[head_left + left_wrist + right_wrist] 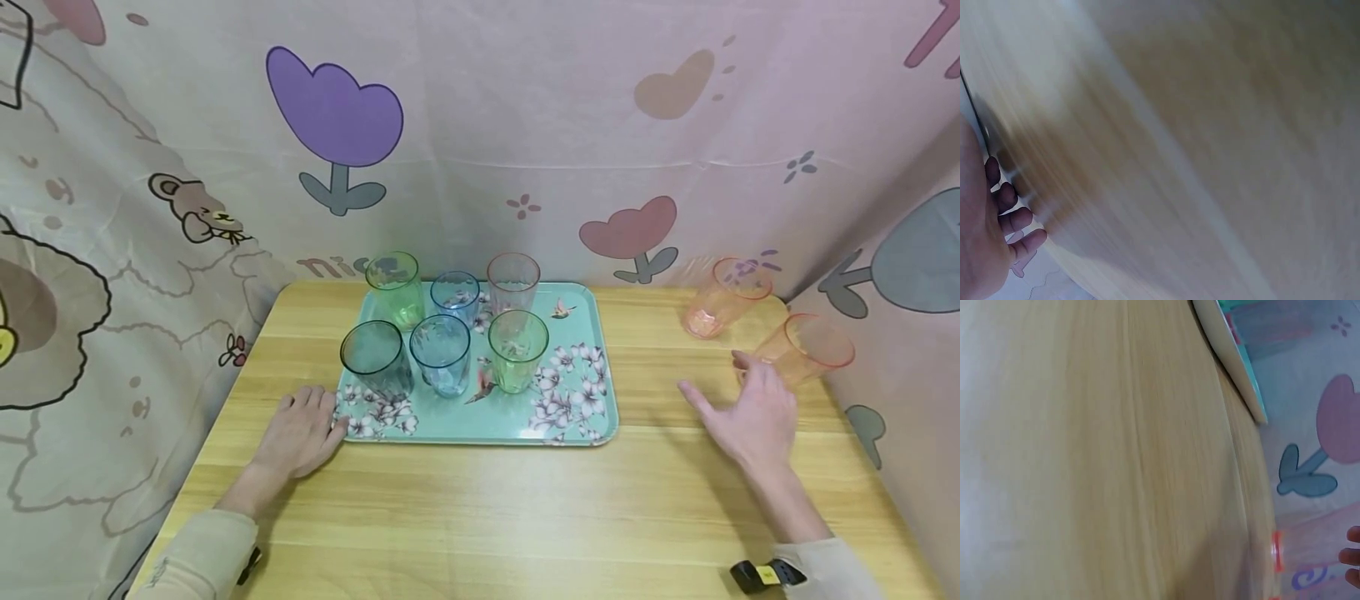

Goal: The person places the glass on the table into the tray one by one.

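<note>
My left hand (302, 433) rests with fingers extended at the left edge of a turquoise floral tray (450, 429), its thumb by the corner. Several clear tumblers stand upright on the tray: a dark grey one (377, 367) nearest that hand, two blue ones (441, 358) (456, 300), two green ones (517, 354) (397, 292) and a pink one (513, 283). On the right, my right hand (757, 417) has thumb and fingers spread beside an orange tumbler (806, 350); whether the fingertips touch it I cannot tell. A second orange tumbler (723, 300) stands farther back.
The wooden table (480, 517) carries everything. A patterned curtain (480, 125) closes off the back and both sides, close behind the tray and the orange tumblers. Mostly bare table fills the left wrist view.
</note>
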